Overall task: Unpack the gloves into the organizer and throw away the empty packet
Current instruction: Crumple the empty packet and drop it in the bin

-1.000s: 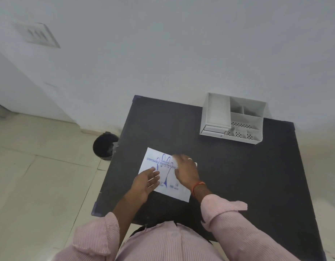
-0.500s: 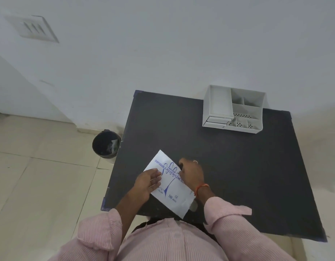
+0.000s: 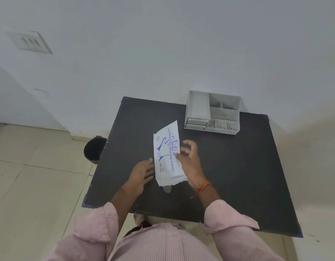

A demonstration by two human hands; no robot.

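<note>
The white gloves packet with blue print lies lengthwise on the black table, its long side pointing away from me. A bit of clear plastic sticks out of its near end. My left hand rests flat on the table, fingertips touching the packet's left edge. My right hand is at the packet's right edge, thumb on the paper and fingers spread apart above the table. The grey-white organizer stands at the table's far right, its compartments showing nothing inside.
A black waste bin stands on the tiled floor just left of the table's edge. A white wall runs behind the table. My pink striped sleeves fill the lower part of the view.
The packet has been turned from a slanted position to lengthwise and shifted farther from me. My right hand's fingers have spread apart, and my left hand has slid to the packet's left edge.
</note>
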